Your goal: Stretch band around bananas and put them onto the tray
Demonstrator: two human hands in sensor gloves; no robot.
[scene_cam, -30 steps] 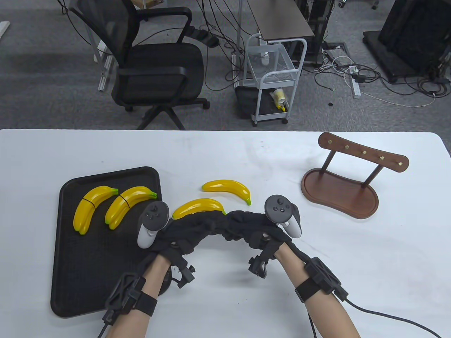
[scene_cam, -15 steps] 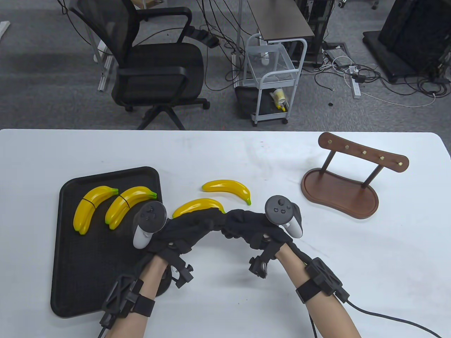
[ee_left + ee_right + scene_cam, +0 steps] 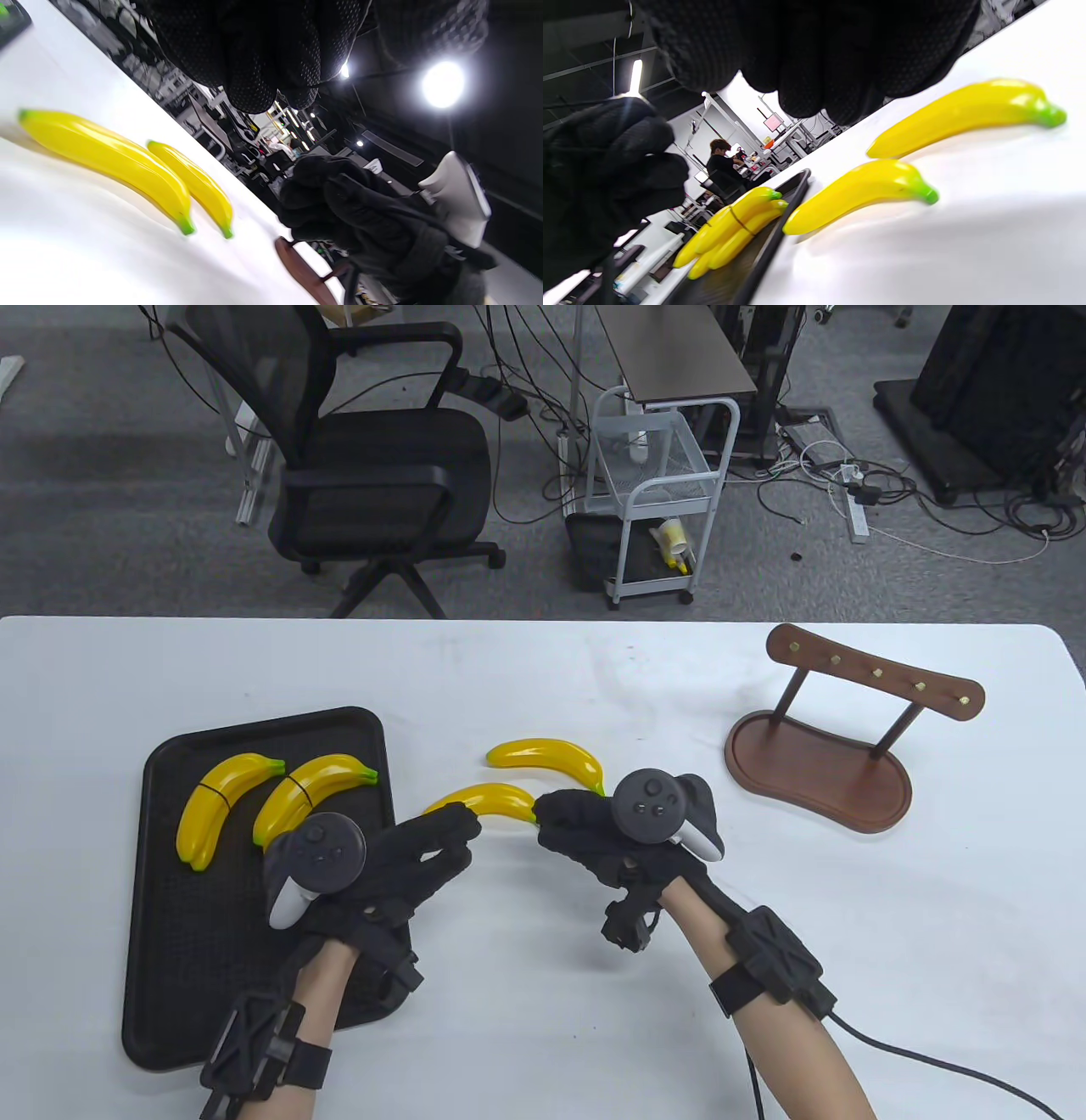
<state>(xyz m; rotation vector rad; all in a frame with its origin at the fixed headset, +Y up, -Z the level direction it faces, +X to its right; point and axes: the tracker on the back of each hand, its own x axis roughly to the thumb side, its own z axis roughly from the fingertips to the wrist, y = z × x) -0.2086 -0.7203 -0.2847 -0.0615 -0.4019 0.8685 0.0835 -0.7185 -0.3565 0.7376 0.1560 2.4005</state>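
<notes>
Two loose yellow bananas lie on the white table: a near banana (image 3: 492, 799) (image 3: 106, 156) (image 3: 861, 190) and a far banana (image 3: 547, 755) (image 3: 195, 182) (image 3: 967, 114). My left hand (image 3: 424, 848) reaches from the tray's right edge, with its fingertips (image 3: 254, 84) at the near banana's left end. My right hand (image 3: 577, 827) hovers by that banana's green tip; its fingers (image 3: 818, 63) are curled and hold nothing I can see. No loose band shows. The black tray (image 3: 212, 950) (image 3: 763, 250) holds two banded banana pairs (image 3: 222, 797) (image 3: 305, 793) (image 3: 734, 220).
A wooden stand (image 3: 819, 768) (image 3: 301, 271) with a peg rail sits at the right of the table. Beyond the far edge are an office chair (image 3: 373, 466) and a white cart (image 3: 657, 492).
My hands were joined in front of the near banana and have parted. The left hand drew back left toward the tray; the right hand shifted left and up to the banana's green tip.
</notes>
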